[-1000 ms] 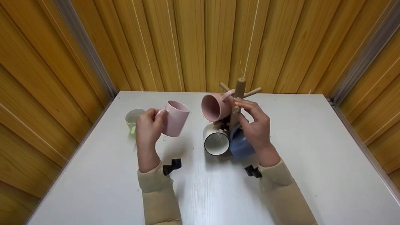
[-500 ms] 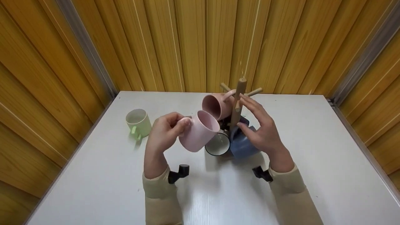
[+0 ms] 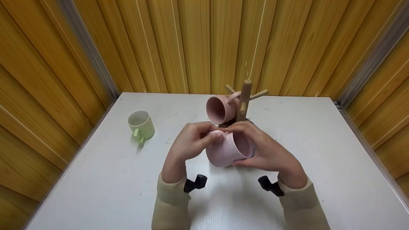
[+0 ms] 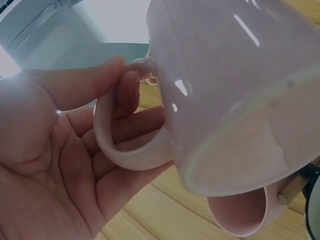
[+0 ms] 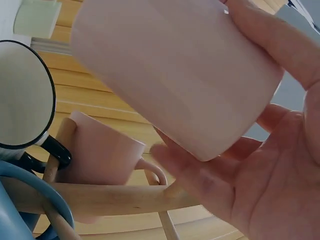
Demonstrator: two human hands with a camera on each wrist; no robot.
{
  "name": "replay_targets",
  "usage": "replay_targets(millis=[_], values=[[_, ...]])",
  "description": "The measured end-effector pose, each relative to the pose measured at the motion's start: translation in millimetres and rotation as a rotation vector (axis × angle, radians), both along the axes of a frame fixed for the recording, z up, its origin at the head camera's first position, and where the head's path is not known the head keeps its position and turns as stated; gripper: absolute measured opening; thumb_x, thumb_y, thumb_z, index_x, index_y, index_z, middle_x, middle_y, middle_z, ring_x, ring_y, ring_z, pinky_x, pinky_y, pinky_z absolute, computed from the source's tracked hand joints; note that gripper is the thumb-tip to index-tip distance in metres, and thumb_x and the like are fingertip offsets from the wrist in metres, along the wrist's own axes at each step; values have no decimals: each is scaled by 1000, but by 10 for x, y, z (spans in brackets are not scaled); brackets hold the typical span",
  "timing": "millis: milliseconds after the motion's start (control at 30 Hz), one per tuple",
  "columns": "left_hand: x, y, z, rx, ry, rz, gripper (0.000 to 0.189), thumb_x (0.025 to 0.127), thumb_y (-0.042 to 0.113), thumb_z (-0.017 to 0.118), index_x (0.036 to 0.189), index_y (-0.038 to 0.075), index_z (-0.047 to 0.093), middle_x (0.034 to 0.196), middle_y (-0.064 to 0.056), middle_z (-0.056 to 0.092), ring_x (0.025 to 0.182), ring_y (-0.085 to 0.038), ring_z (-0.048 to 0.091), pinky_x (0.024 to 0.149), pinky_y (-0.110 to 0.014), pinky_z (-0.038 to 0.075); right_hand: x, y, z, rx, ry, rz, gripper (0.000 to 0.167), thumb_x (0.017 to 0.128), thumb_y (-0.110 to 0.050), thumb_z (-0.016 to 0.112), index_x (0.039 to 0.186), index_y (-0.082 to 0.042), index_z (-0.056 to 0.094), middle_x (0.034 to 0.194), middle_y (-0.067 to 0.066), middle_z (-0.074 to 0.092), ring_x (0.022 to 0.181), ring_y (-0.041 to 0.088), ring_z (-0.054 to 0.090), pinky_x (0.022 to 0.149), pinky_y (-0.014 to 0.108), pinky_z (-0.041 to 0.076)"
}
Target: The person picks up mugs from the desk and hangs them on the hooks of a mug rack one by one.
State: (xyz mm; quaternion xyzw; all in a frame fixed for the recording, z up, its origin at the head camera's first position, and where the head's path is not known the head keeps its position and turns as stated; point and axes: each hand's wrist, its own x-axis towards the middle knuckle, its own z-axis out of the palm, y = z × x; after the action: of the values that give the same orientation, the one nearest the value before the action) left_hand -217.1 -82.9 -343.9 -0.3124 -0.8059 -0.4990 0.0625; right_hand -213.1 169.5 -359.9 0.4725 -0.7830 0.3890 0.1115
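Note:
Thumb and fingers of my left hand (image 3: 193, 140) pinch the handle (image 4: 104, 125) of a pale pink mug (image 3: 221, 152), which lies tilted in the air with its mouth facing right. My right hand (image 3: 270, 153) holds the same mug at its rim end, thumb below and fingers above. Just behind stands a wooden mug tree (image 3: 245, 95). On one of its upper pegs hangs a darker pink mug (image 3: 231, 110). The right wrist view also shows a white mug with a black rim (image 5: 25, 95) and a blue mug (image 5: 10, 212) on the tree; in the head view the hands mostly hide these two.
A light green mug (image 3: 146, 128) stands upright on the white table (image 3: 96, 179), off to the left. Two bare pegs (image 3: 259, 94) reach out at the back of the tree. Wood-panelled walls (image 3: 191, 48) enclose the table's back and sides.
My left hand has carried the pale pink mug rightward, tipping it over. The right hand has left the tree's post and come down to grip the mug's rim end.

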Motion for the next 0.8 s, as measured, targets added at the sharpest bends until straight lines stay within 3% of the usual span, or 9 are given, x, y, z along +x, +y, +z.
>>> replay_targets(millis=[133, 267, 367, 600, 800], values=[[-34, 79, -22, 15, -39, 26, 19, 96, 22, 74, 104, 5, 77, 88, -8, 73, 74, -7, 59, 68, -21, 51, -26, 89, 17, -21, 3, -40, 79, 72, -21, 96, 140, -12, 56, 136, 4, 61, 123, 15, 56, 103, 23, 47], [-57, 111, -14, 4, -142, 76, 30, 95, 23, 75, 117, 4, 74, 109, -9, 77, 96, -15, 74, 86, -30, 61, -51, 218, 30, -88, -45, -117, 79, 69, -15, 97, 138, -12, 58, 132, 3, 62, 116, 11, 58, 83, 25, 58], [-81, 137, -7, -20, -231, 104, 37, 95, 25, 76, 125, 5, 71, 121, -9, 76, 111, -20, 74, 97, -37, 59, -81, 316, 47, -175, -125, -170, 82, 66, -5, 96, 138, -9, 58, 129, 2, 63, 112, 11, 61, 74, 26, 61], [-158, 303, -69, 1, -315, 80, 29, 95, 23, 75, 114, 0, 77, 103, -15, 79, 88, -20, 75, 82, -29, 61, -229, 435, 2, -264, -258, -266, 84, 68, 8, 90, 142, -2, 51, 130, -2, 61, 111, 14, 64, 79, 24, 61], [-222, 408, -128, -8, -344, 133, 26, 96, 22, 74, 107, -1, 78, 93, -15, 79, 76, -13, 73, 74, -26, 60, -360, 454, -72, -269, -387, -297, 80, 73, 6, 87, 142, -2, 49, 130, 1, 57, 112, 13, 64, 78, 25, 61]])
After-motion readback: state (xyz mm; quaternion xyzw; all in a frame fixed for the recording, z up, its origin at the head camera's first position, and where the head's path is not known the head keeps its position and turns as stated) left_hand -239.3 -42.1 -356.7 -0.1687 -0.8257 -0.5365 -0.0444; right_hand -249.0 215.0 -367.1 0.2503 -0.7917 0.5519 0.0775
